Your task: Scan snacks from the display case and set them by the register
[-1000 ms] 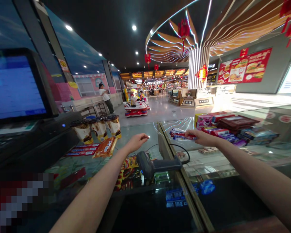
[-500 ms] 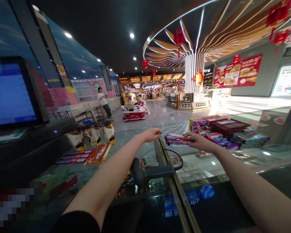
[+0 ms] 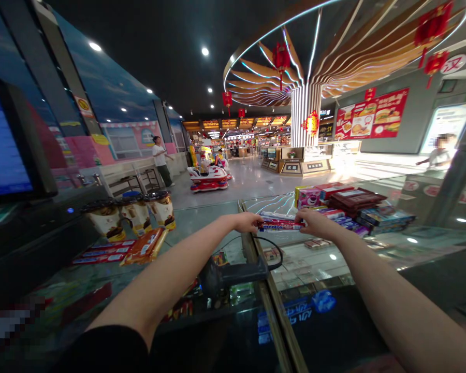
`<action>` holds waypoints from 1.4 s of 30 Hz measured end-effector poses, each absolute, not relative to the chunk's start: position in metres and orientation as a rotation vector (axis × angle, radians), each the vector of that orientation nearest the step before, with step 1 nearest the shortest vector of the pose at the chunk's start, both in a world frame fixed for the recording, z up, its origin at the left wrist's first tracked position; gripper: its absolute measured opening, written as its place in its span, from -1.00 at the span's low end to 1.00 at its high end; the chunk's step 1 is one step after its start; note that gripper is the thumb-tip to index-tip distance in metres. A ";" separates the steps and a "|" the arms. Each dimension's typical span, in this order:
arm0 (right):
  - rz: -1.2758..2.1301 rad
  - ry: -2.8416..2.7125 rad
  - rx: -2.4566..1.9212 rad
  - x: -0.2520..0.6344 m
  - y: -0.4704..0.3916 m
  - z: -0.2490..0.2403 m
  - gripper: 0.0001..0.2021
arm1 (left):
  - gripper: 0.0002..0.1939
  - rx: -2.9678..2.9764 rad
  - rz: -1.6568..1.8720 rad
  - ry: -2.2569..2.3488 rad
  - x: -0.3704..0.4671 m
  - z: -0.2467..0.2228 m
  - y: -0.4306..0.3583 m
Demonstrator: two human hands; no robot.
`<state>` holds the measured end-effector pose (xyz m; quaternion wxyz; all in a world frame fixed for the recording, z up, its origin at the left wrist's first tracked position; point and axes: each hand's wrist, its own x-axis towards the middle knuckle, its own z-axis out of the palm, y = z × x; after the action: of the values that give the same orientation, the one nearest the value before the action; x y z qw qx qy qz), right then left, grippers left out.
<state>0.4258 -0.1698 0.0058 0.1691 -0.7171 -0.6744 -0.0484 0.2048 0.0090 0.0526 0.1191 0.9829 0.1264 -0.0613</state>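
Bare left hand (image 3: pixel 248 223) and right hand (image 3: pixel 315 224) clamp shiny-wrapped, red-and-silver, tube-shaped candy rolls (image 3: pixel 279 226) by opposite ends.
I judge light, even pressure best for holding the rolls level.

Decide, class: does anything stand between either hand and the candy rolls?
Nothing visible does: the left hand is at one end of the candy rolls, and the right hand holds the other. The barcode scanner lies on the near side, not between them.

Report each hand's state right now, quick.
Left hand: closed, fingers at the left end of the mentos rolls.
Right hand: closed, holding their right end.
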 end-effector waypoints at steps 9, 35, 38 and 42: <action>-0.269 -1.920 -1.953 0.412 -0.172 0.013 -0.83 | -0.61 2.657 0.012 0.464 0.197 0.057 0.013; -0.106 -1.957 -1.856 0.287 -0.120 0.040 -0.76 | -0.57 2.516 0.447 0.756 0.037 0.064 0.018; -0.108 -1.959 -1.877 0.270 -0.111 0.039 -0.76 | -0.57 2.464 0.495 0.731 0.024 0.056 0.018; -0.084 -1.988 -1.851 0.251 -0.100 0.037 -0.76 | -0.61 2.444 0.617 0.811 0.009 0.038 0.022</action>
<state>0.2509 -0.0996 0.0367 0.2102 -0.6660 -0.7151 -0.0301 0.0095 0.0224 0.0379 0.2443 0.8949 0.2972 0.2261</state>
